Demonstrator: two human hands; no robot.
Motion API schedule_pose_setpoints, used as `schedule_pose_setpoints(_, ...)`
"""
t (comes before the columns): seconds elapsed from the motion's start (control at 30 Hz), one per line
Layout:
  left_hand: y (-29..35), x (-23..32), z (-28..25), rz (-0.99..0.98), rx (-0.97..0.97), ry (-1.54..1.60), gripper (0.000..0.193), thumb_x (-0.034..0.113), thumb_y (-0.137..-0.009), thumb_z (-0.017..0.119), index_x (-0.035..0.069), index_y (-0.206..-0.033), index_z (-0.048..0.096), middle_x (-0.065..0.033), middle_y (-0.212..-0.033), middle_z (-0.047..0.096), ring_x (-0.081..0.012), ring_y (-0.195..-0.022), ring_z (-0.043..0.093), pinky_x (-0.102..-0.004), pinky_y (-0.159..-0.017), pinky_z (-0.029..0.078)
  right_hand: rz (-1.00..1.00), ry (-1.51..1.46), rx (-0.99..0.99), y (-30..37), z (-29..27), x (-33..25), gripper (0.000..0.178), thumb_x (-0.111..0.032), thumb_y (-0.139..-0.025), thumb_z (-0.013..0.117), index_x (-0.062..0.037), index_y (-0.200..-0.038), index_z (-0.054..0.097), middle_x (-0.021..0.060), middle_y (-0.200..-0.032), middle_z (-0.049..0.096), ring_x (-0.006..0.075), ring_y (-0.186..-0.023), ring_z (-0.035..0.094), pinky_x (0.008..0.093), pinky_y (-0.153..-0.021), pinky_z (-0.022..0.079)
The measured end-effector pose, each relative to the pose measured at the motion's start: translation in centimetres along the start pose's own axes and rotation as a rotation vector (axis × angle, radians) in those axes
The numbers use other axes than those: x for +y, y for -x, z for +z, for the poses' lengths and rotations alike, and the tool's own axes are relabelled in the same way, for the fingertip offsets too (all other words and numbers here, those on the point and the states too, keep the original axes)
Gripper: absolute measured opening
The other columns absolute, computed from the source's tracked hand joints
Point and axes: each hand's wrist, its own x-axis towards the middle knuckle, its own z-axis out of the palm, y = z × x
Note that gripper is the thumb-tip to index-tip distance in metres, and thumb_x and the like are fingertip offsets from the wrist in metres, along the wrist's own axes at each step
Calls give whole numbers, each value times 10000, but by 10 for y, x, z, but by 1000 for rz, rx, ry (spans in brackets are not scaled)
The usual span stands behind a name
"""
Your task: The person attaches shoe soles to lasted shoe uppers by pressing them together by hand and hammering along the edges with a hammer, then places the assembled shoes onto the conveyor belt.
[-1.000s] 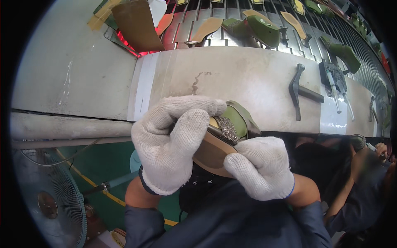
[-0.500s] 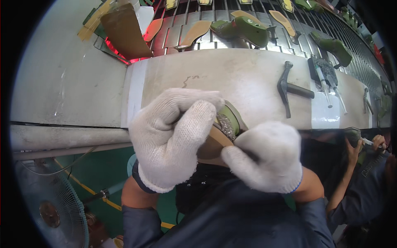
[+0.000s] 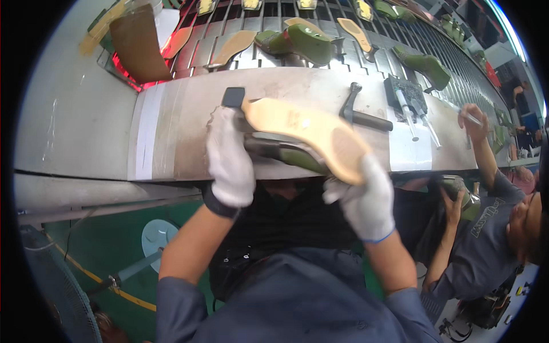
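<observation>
A high-heeled shoe (image 3: pixel 303 127) is between my two hands over the table's front edge, its tan sole turned up. Its dark heel tip (image 3: pixel 233 97) points left, and part of the green shoe last (image 3: pixel 300 159) shows below the sole. At the heel end, my left hand (image 3: pixel 230 163), in a white knit glove and smeared by motion, is closed on the shoe. My right hand (image 3: pixel 369 197), gloved likewise, grips the toe end with the thumb near the sole's edge; its other fingers are partly hidden underneath.
Behind the shoe lies a hammer (image 3: pixel 366 117), with a dark block (image 3: pixel 409 94) holding syringes to its right. Green lasts (image 3: pixel 297 43) and tan soles (image 3: pixel 234 48) rest on the slatted conveyor. A co-worker's raised hand (image 3: pixel 473 121) is at the right. A fan (image 3: pixel 54 286) stands lower left.
The shoe has turned over, from being held close to me to lying sole up and further out. My left hand has shifted to the heel, my right to the toe. The view has swung right.
</observation>
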Motion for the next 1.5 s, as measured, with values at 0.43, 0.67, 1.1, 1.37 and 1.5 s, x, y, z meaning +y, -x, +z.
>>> schedule_pose_setpoints(0.43, -56, 40, 11, 74, -659, -204, 346, 267, -1155, 615, -20, -1087, 796, -94, -1066, 780, -160, -959, 720, -318, -913, 584, -891, 1147, -369, -68, 71, -26, 507, -28, -826, 897, -68, -1312, 757, 76, -917, 735, 212, -711, 686, 325, -692, 578)
schedule_pose_setpoints(0.67, -63, 35, -2, 88, -629, -126, 771, 520, -1235, 285, -44, -1113, 796, -143, -1118, 789, -208, -1019, 741, -361, -962, 586, -1194, 1264, -397, -67, 71, -4, 507, -28, -728, 935, -79, -1217, 814, 98, -875, 743, 298, -689, 690, 397, -623, 550)
schedule_pose_setpoints(1.1, -67, 36, -3, 103, -688, -130, 768, 534, -1227, 319, -57, -1112, 796, -146, -1083, 762, -212, -983, 730, -357, -921, 569, -1307, 1268, -405, -83, 66, 12, 550, -50, -745, 834, -23, -1289, 756, 76, -932, 737, 257, -697, 696, 390, -605, 567)
schedule_pose_setpoints(1.37, -96, 47, 2, -98, -773, -213, 326, 187, -1065, 558, -56, -1071, 777, -126, -1094, 757, -185, -1008, 700, -341, -942, 543, -1314, 1277, -401, -111, 83, 3, 350, -146, -799, 834, -85, -1133, 748, 65, -899, 681, 267, -734, 679, 405, -634, 549)
schedule_pose_setpoints(1.5, -113, 26, -13, -117, -595, -5, 261, 189, -1077, 631, -16, -1104, 789, -63, -993, 803, -103, -878, 695, -266, -819, 550, -642, 954, -178, -119, 71, 11, 219, -202, -981, 804, -1, -1061, 771, 151, -895, 774, 272, -738, 749, 380, -721, 603)
